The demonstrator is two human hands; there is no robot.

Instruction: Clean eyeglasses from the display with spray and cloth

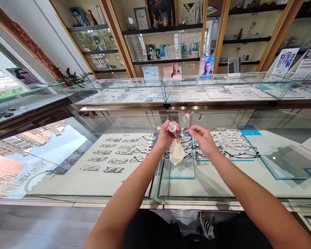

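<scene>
Above the glass counter, my left hand is closed around a small white spray bottle. A cream-coloured cloth hangs down from that same hand. My right hand, just to the right, pinches a pair of glasses by the frame between thumb and fingers. The glasses stand upright, one lens facing me and a dark temple arm reaching out to the right. Part of their frame is hidden behind the fingers. The two hands are close together, with the bottle's nozzle near the glasses.
Under the glass of the counter lie rows of eyeglasses, some on clear blue-edged trays. Behind it runs a second glass display case with standing advert cards. Wooden shelves line the back wall.
</scene>
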